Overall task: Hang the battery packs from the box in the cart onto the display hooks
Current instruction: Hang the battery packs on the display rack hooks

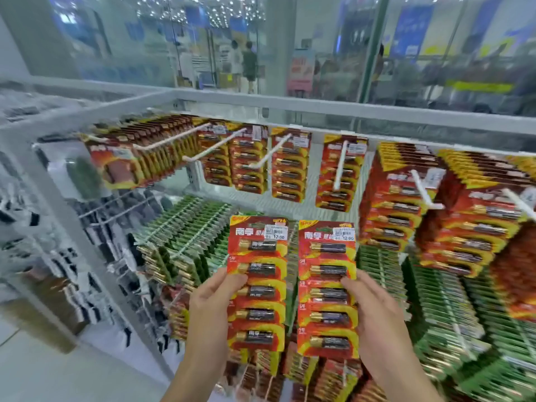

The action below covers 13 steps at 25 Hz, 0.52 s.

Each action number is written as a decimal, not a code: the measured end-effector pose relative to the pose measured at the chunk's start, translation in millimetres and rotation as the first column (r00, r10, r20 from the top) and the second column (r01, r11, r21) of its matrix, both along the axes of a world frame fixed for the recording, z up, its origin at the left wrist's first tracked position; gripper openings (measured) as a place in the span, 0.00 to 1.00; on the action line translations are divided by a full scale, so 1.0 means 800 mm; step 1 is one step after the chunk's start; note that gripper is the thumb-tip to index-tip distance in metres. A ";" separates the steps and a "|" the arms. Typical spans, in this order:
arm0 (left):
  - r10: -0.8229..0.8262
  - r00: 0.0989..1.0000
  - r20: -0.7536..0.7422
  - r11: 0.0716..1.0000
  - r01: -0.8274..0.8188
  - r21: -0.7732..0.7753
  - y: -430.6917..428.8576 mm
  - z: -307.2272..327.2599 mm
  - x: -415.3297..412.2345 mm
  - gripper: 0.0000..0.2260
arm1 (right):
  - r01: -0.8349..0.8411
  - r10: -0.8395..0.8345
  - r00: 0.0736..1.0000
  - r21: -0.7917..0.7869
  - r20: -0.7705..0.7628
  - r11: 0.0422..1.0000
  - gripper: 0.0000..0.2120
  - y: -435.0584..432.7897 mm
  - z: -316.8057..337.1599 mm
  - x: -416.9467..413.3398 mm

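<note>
1. Two hands show: the left hand [213, 297] and the right hand [374, 306], both bare, with slim fingers.
2. The left forearm [194, 369] and the right forearm [406, 375] are bare as well, from the wrist to the lower edge of the view.
3. Each forearm is narrow at the wrist and wider lower down.
4. The fingernails are too blurred to make out.

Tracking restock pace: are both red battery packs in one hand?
No, left hand grips the left red-and-yellow battery card, right hand the right card.
</note>
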<state>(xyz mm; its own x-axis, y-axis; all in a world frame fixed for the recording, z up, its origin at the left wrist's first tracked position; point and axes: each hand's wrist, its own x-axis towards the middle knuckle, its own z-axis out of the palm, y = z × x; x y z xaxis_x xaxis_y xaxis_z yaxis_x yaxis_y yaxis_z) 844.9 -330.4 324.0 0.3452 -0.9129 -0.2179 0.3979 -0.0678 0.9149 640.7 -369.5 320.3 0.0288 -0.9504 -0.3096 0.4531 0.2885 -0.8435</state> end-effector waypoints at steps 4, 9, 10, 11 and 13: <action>-0.011 1.000 -0.029 0.999 0.010 -0.051 -0.010 0.013 0.072 0.10 | 0.019 -0.019 1.000 0.026 0.000 0.999 0.11 -0.001 0.001 0.058; -0.043 0.999 0.012 0.982 0.045 -0.184 -0.032 0.039 0.136 0.10 | 0.085 -0.084 0.996 0.066 -0.016 0.994 0.18 0.002 0.003 0.111; -0.053 0.999 0.010 0.978 0.054 -0.200 -0.037 0.042 0.144 0.11 | 0.095 -0.095 0.995 0.070 -0.012 0.993 0.19 0.002 0.004 0.116; -0.058 0.998 0.003 0.977 0.057 -0.206 -0.042 0.043 0.153 0.11 | 0.116 -0.115 0.993 0.069 -0.019 0.991 0.20 0.002 0.006 0.121; -0.067 0.998 -0.016 0.977 0.062 -0.204 -0.050 0.041 0.168 0.12 | 0.147 -0.146 0.989 0.066 -0.015 0.987 0.17 0.003 0.010 0.125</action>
<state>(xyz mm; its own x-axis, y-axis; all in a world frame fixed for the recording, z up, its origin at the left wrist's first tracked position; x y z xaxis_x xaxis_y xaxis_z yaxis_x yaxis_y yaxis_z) 978.9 -370.3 357.1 0.2815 -0.9590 -0.0327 0.4199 0.0925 0.9028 740.5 -367.5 328.1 -0.1129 -0.9214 -0.3718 0.4861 0.2751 -0.8295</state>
